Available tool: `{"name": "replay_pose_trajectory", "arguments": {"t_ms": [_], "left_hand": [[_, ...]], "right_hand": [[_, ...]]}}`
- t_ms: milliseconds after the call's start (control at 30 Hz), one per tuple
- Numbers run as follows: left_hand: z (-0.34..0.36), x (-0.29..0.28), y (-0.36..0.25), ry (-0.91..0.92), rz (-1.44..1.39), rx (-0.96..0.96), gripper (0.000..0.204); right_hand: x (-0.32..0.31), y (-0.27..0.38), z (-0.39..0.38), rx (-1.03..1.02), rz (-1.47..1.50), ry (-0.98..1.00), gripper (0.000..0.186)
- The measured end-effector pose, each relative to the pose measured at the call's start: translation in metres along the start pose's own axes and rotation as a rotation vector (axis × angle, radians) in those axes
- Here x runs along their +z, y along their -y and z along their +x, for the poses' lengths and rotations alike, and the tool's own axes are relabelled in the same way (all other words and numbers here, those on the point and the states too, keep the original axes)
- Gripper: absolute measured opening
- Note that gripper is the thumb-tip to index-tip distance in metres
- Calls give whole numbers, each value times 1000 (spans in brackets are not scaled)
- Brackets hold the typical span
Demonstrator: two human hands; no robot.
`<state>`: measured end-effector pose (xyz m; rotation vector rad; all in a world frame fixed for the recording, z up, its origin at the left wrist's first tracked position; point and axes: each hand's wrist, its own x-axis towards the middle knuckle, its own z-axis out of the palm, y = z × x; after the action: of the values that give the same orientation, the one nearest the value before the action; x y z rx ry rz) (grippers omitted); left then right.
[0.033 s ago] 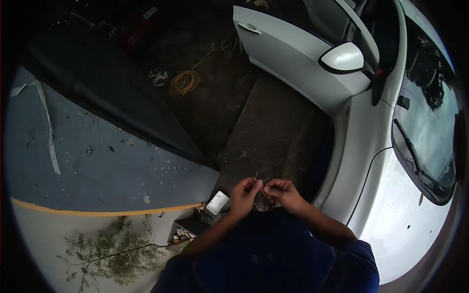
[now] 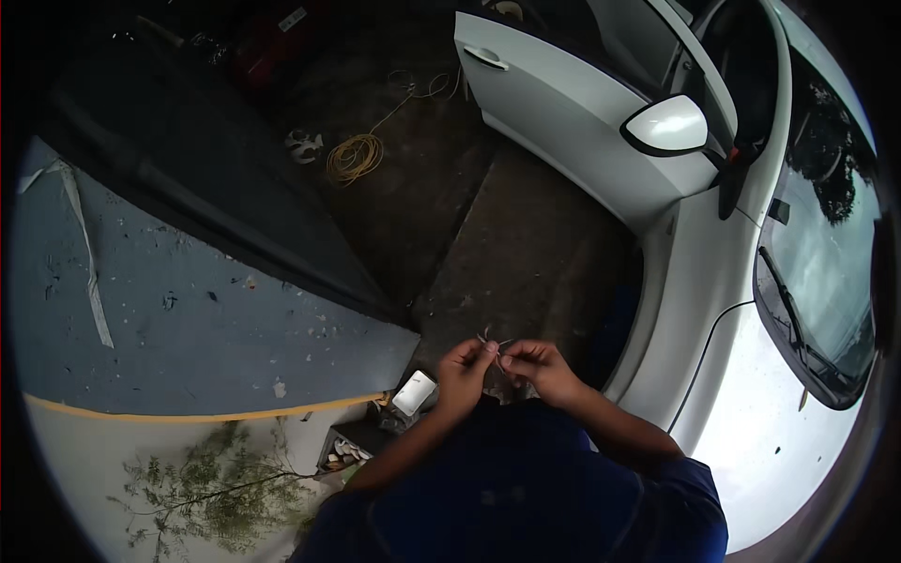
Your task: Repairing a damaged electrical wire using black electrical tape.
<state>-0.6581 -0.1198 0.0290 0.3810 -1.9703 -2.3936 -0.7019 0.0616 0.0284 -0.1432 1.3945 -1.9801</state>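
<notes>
Head view: markings on the round-cornered white case [image 2: 415, 392] and the pale label [image 2: 292, 19] up top are too small to read. Left hand [image 2: 464, 370] and right hand [image 2: 542, 369], close together before the dark shirt [image 2: 516, 469], each have the grip pinched on thin, pale strands [image 2: 483, 335], largely finger-hidden. The glossy white car [image 2: 699, 272] is cut off above.

The left hand [image 2: 464, 373] and right hand [image 2: 544, 370] pinch just beside each other, fingers curled.
</notes>
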Motion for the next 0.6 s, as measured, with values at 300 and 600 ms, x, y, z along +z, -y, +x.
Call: {"name": "replay_pose_trajectory", "arguments": {"t_ms": [300, 600], "left_hand": [[277, -78, -31, -439, -173, 78, 25], [589, -121, -148, -304, -132, 116, 29]], "right_hand": [[-4, 71, 314, 75, -41, 133, 10], [-22, 256, 556, -32, 128, -203, 13]]}}
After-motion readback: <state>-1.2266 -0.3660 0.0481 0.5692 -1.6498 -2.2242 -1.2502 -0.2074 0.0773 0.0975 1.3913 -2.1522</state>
